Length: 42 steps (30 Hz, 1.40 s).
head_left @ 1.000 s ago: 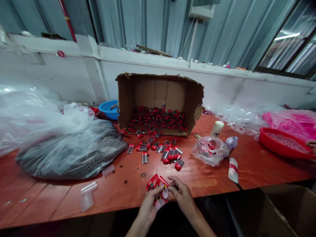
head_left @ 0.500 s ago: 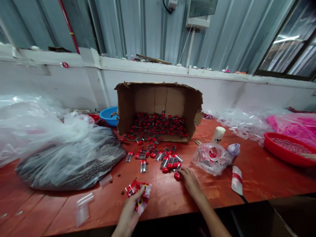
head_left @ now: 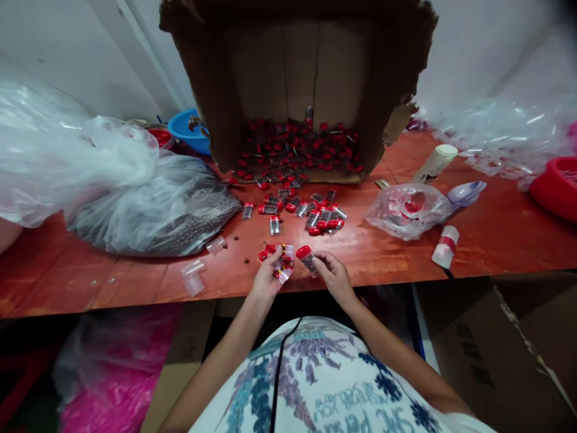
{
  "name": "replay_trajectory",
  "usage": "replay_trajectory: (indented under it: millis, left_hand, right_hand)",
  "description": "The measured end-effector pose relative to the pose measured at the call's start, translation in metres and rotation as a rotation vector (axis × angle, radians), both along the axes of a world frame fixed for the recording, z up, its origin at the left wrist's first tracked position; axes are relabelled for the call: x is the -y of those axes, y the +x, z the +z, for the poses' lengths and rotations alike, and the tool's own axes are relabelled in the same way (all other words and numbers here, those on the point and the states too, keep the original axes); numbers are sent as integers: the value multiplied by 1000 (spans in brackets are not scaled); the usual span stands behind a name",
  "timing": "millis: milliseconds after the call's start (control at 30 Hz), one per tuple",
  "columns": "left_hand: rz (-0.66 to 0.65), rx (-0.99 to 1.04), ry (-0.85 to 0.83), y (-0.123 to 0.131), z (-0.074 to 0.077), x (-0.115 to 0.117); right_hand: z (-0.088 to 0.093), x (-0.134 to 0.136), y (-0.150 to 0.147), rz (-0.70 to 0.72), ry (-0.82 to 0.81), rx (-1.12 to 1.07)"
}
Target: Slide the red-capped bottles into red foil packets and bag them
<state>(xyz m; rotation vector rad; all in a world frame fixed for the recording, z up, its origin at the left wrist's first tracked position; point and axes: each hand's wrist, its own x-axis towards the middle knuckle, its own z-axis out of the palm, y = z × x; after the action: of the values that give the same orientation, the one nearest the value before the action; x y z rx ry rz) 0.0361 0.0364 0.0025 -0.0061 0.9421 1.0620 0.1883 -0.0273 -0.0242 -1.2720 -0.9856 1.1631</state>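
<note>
My left hand [head_left: 268, 278] is closed round a red printed plastic packet [head_left: 285, 263] near the front edge of the table. Close beside it, my right hand [head_left: 334, 275] grips a small clear bottle [head_left: 308, 260] with a red cap and dark beads inside, its capped end tilted toward the packet. Just beyond both hands lies a loose pile of the same red-capped bottles [head_left: 314, 218]. More of these bottles [head_left: 297, 147] fill the bottom of a cardboard box [head_left: 265, 66] lying on its side, its opening facing me.
A clear bag of dark beads [head_left: 171, 210] slumps on the left, near empty clear tubes [head_left: 193, 279] and a few loose beads. To the right are a plastic bag with red pieces [head_left: 406, 210], a white cylinder [head_left: 436, 163], a white-and-red roll [head_left: 446, 246] and a red basin [head_left: 559, 189].
My right hand has picked up a red-capped bottle from the pile's near edge and brought it beside the packet. The view has tilted down. My left hand still holds the packet.
</note>
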Motion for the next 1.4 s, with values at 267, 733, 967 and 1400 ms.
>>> replay_trajectory:
  millis: [267,733,967,1400]
  left_hand:
    - [12,-12,47,6,-4,2]
    - [33,-230,229,9,1,15]
    - [-93,-302,383,8,5,23]
    - [-115,-357,503,8,9,31]
  right_hand:
    - [4,0,-4,-7,-47,-40]
    - [7,3,-5,72,-17,21]
    - [13,5,0,62,156,236]
    - [13,9,-4,26,-7,30]
